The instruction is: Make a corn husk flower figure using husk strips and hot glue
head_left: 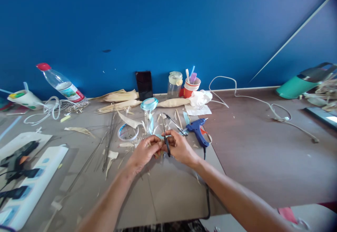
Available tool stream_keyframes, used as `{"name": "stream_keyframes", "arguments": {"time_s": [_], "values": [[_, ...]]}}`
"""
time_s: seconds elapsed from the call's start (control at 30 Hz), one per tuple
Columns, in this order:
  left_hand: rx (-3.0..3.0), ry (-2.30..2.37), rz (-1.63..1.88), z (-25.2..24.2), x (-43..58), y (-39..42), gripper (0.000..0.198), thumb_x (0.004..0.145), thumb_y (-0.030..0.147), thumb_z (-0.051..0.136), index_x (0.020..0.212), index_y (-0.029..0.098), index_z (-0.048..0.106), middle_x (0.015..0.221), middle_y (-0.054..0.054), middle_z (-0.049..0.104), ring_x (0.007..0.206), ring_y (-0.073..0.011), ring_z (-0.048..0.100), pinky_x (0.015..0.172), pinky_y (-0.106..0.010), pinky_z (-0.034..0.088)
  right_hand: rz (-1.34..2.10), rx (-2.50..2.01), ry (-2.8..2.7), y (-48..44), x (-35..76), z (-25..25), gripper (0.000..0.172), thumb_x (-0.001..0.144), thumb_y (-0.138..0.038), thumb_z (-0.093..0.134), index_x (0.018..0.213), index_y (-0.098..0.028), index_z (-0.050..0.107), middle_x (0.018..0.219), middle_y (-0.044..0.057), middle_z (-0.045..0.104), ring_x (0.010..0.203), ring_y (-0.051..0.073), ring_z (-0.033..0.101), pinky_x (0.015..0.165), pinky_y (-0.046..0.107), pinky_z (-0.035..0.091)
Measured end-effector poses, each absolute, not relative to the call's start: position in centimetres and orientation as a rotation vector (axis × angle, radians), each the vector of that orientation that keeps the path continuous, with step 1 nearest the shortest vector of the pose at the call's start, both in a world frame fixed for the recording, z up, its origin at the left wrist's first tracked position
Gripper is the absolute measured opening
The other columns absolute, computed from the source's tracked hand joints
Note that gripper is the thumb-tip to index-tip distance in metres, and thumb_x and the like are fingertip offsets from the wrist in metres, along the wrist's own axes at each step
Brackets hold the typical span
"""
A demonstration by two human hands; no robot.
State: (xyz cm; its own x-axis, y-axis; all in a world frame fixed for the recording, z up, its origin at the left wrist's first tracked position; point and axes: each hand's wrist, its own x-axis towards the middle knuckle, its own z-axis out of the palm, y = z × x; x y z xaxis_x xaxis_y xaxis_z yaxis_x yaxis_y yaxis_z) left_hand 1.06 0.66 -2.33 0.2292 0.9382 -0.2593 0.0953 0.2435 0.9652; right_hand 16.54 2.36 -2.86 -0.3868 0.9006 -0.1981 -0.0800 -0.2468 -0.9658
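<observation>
Both forearms come in from 6 o'clock, wrists bent inward, and meet over the surface [250, 154]. Left hand [144, 150] has its fingers pinched closed (contents too small to tell). Right hand [181, 148] grips black scissors [166, 144] between the two hands, blades toward 12 o'clock. Blue glue gun [197, 129] lies at 2 o'clock, just beside the right hand.

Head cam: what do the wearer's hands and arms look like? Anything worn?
Left hand and right hand are bare: no gloves. Left forearm and right forearm uncovered to the frame edge, no sleeves, no watch or band at either wrist. Rings: too small to tell.
</observation>
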Motion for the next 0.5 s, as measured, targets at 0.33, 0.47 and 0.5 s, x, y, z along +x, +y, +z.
{"name": "stream_keyframes", "arguments": {"time_s": [0.33,0.47,0.5], "values": [[1.088,1.298,1.108,-2.04,0.92,0.96,0.024,0.078,0.037,0.055,0.065,0.017,0.053,0.057,0.002,0.053,0.054,-0.0100,0.049,0.054,-0.020,0.040,1.671,-1.123,-1.353,2.22,16.82,-3.08,0.043,0.061,-0.027,0.070,0.097,-0.018,0.047,0.062,-0.005,0.054,0.053,0.009,0.049,0.052,0.022,0.037],[1.144,1.419,1.207,-2.05,0.55,1.00,0.024,0.080,0.037,0.053,0.066,0.017,0.055,0.059,0.002,0.055,0.058,-0.0106,0.051,0.056,-0.020,0.041,1.650,-1.125,-1.401,1.72,17.41,-2.57,0.038,0.066,-0.030,0.066,0.098,-0.018,0.048,0.065,-0.005,0.051,0.056,0.009,0.047,0.053,0.022,0.036],[1.170,1.449,1.225,-2.03,0.46,1.01,0.024,0.080,0.037,0.052,0.066,0.017,0.055,0.060,0.002,0.055,0.058,-0.0108,0.051,0.057,-0.020,0.041,1.644,-1.132,-1.457,1.49,17.54,-2.42,0.035,0.068,-0.030,0.064,0.098,-0.018,0.049,0.064,-0.006,0.050,0.056,0.009,0.046,0.052,0.021,0.035]]}}
